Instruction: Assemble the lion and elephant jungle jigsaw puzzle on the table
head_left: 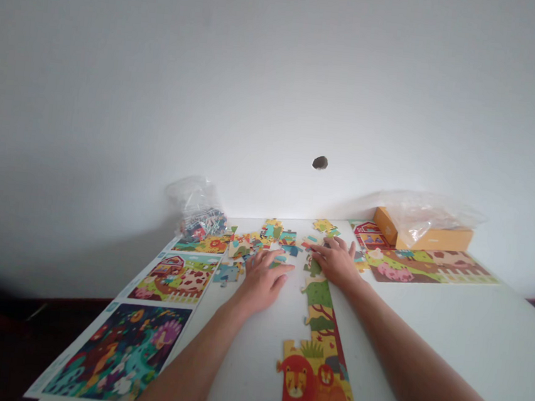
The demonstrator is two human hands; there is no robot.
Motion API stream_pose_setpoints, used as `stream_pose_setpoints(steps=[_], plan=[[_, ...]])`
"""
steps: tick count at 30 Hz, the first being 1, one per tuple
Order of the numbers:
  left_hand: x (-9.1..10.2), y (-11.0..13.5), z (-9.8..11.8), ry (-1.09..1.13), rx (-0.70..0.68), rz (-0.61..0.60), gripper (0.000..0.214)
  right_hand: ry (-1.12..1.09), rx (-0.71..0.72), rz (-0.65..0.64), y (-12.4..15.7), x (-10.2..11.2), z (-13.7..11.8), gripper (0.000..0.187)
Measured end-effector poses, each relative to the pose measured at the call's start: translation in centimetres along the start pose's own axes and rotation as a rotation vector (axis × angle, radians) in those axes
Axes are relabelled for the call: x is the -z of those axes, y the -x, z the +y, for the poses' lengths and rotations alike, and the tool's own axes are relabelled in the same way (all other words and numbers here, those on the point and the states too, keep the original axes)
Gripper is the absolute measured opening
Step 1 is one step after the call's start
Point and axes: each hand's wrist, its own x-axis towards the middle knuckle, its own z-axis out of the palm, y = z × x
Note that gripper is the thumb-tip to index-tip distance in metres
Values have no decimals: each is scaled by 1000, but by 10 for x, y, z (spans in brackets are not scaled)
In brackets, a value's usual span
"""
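Note:
My left hand point(261, 280) hovers or rests over the left part of a heap of loose jigsaw pieces point(239, 247), its fingers spread. Farther right, my right hand point(338, 263) lies with fingers stretched at the far end of a joined strip of puzzle point(319, 322). Whether a small piece sits under its fingertips I cannot tell. The strip runs toward me, with green bushes, a tree and, at the near end, a lion section point(315, 388). A few yellow-green pieces point(325, 226) lie just beyond my right hand.
On the left lies a printed sheet point(115, 350) with several pictures. A clear bag of pieces point(202, 219) stands at its far end. Back right, an assembled farm puzzle point(431, 270) bears an orange box point(434, 238) with clear plastic on it. A white wall point(277, 100) closes the far side.

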Motion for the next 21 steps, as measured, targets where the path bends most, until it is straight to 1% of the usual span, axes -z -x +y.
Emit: stream_pose_setpoints(steps=[3,5,8,16,18,21], plan=[[7,3,19,80,-159,-101,38,-10,8,27,0,-1,1,31],[8,5,31,124,-253,-207,44,-12,9,41,-1,-1,1,29],[5,5,41,142,-310,-283,53,-14,1,47,-1,-1,0,29],[2,4,40,137,-322,-283,55,-76,-53,35,-5,-3,0,29],[2,4,39,138,-331,-282,55,-109,-64,44,-6,-3,2,33],[1,4,39,135,-335,-279,55,-159,-67,81,-7,-4,5,43]])
